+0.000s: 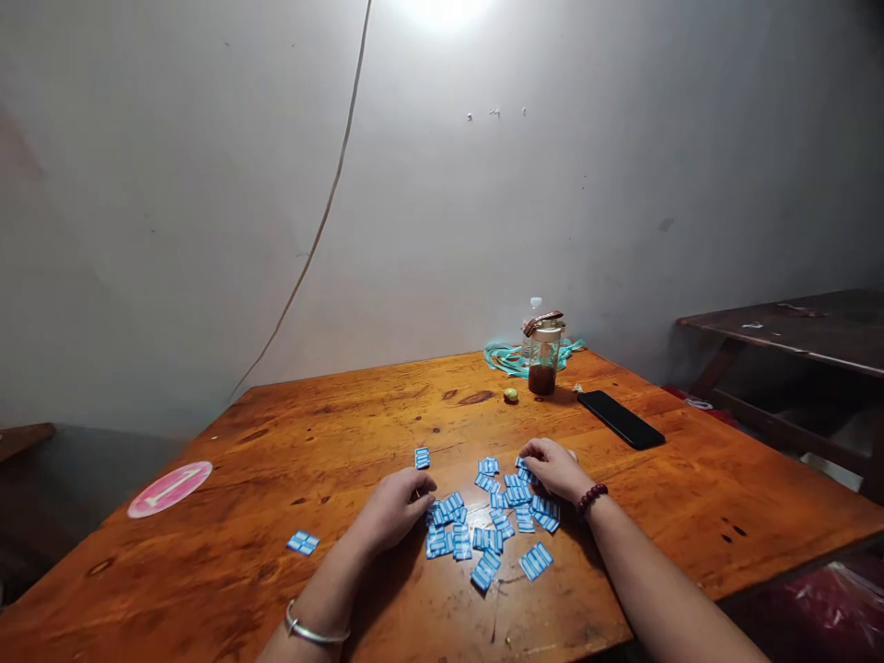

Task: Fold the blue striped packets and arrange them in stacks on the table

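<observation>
Small blue-and-white striped cards (517, 495) lie scattered and overlapping on the wooden table between my two hands. My left hand (395, 506) rests at the left side of this spread, fingers bent and thumb apart, its tips touching a cluster of cards (447, 508). On the far right side, my right hand (554, 468) curves its fingers over a card (525, 471), touching it; its palm side is hidden. A separate card (422, 458) lies just beyond my left fingers. Another striped piece (302, 542) sits left of my left wrist.
A black phone (620, 419) lies beyond my right hand. Behind it stand a lidded jar with dark contents (542, 373), a small yellowish-green object (510, 395) and a turquoise strap (507, 359). A pink round sticker (169, 489) marks the table's left side. The wall borders the far edge.
</observation>
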`<state>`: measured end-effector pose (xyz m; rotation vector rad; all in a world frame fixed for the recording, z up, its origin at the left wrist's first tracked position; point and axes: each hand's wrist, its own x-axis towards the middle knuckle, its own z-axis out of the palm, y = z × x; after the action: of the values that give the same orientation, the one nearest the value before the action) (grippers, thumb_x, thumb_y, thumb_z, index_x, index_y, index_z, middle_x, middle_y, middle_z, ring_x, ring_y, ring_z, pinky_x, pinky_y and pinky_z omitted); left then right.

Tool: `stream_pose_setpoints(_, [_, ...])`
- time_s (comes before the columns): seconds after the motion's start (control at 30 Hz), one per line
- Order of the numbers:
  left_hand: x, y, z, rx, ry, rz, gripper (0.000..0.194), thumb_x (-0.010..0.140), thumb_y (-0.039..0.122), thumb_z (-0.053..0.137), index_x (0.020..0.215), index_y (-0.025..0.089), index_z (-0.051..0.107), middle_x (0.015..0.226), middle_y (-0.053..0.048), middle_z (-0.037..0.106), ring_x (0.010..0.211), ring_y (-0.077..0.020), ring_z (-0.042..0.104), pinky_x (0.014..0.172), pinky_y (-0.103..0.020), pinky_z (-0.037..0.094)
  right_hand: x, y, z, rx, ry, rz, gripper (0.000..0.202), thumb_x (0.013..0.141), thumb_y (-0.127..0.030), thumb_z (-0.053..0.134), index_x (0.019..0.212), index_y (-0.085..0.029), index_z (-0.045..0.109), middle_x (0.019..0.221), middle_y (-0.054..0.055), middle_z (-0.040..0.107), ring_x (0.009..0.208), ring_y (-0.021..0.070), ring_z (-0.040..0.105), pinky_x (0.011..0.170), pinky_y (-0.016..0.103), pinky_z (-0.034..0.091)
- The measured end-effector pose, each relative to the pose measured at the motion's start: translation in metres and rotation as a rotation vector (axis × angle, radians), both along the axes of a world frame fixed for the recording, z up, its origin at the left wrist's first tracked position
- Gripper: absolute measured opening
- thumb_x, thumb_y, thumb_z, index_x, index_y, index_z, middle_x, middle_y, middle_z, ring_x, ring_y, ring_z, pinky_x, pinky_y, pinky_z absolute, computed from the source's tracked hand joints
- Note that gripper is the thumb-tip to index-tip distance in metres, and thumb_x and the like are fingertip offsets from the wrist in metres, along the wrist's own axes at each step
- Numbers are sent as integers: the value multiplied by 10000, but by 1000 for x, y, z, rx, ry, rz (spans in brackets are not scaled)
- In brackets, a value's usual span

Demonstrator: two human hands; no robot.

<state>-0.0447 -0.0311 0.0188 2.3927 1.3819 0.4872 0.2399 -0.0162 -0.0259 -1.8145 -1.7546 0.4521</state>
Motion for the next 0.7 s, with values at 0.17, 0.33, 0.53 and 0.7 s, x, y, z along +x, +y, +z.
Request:
stream_pose_setpoints(0.17, [-9,-1,1,-79,9,7,214,676,260,514,863,186,586,785,-7,589,701,-143,519,597,-224,377,1,0,0,17,47,-10,213,733,-301,413,738,-212,607,683,-12,628,641,135,553,589,223,345])
stream_pose_setpoints(0.33, [-4,-6,-1,-96,51,-106,291,608,300,595,884,211,582,811,7,565,712,-147,505,602,-224,372,-2,-1,0,43,92,-13,244,743,-320,392,744,-197,603,658,-6,624,588,131,547,552,219,356])
stream_pose_setpoints(0.53, [14,-10,-9,2,8,-136,215,675,277,546,875,211,588,806,-10,567,748,-154,501,647,-235,365,-7,-3,1,54,134,26,240,730,-302,404,753,-187,613,670,5,626,616,139,543,558,220,371])
stream_pose_setpoints(0.7, [13,-8,-8,70,-67,-24,195,757,272,450,866,192,591,789,-28,569,726,-153,505,644,-252,369,-10,-4,3,81,138,83,236,732,-293,408,756,-180,614,677,8,614,636,145,535,599,238,374])
